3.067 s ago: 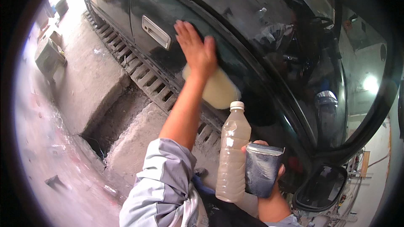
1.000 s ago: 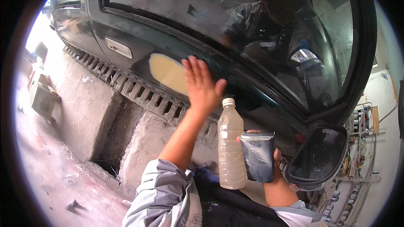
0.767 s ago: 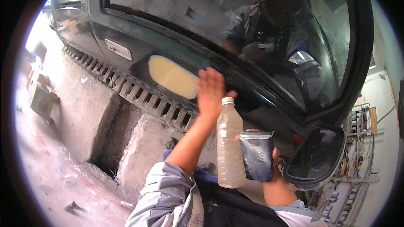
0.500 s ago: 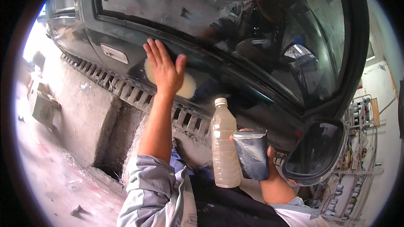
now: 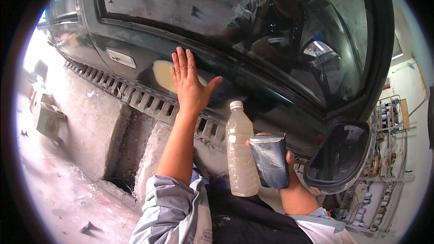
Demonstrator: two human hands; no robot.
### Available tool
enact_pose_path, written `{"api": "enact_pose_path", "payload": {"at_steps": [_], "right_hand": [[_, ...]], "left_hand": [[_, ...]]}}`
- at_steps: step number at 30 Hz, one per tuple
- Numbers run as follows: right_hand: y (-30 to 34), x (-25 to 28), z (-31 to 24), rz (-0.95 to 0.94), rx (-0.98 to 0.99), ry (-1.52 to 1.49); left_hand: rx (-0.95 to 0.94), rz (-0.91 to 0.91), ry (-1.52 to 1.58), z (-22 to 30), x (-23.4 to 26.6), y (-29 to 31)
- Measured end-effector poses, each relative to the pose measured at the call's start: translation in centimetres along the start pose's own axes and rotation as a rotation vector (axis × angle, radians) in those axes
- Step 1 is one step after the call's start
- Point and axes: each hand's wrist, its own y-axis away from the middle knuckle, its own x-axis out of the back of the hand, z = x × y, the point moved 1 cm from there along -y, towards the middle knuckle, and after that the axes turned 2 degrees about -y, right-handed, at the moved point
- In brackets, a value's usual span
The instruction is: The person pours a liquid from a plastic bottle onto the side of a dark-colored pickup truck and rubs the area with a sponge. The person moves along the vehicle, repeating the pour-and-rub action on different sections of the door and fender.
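My left hand (image 5: pixel 190 88) lies flat against the dark car door (image 5: pixel 144 47), fingers stretched and thumb spread. It partly covers a smooth, cream-coloured patch of filler (image 5: pixel 163 75). Gripped in my right hand (image 5: pixel 290 165) is a block wrapped in dark, whitish-scuffed sandpaper (image 5: pixel 270 161), which looks like a sanding block. Right beside it stands a capped clear plastic bottle (image 5: pixel 239 149) of cloudy beige liquid; whether my right fingers also hold it is hidden.
The side mirror (image 5: pixel 338 156) juts out at the right. Below the door runs a slotted grate (image 5: pixel 151 104) by a concrete ledge (image 5: pixel 97 131) and a trench (image 5: pixel 131 149). The door handle (image 5: pixel 121 58) is left of the patch. Shelves (image 5: pixel 379 171) line the far right.
My left hand has slid rightward across the door, uncovering more of the filler's left part. The right hand and the block have hardly moved.
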Motion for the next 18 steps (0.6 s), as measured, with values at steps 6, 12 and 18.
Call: {"api": "enact_pose_path", "payload": {"at_steps": [6,12,18], "right_hand": [[0.21,0.09,-0.17,-0.009,0.006,-0.001],[0.29,0.04,0.0,0.012,-0.002,-0.017],[0.12,0.64,0.03,-0.008,-0.019,0.031]], "left_hand": [[0.024,-0.03,0.009,0.14,0.31,-0.17],[0.033,0.011,0.035,0.6,0.14,-0.25],[0.026,-0.058,-0.049,0.1,0.34,-0.08]]}}
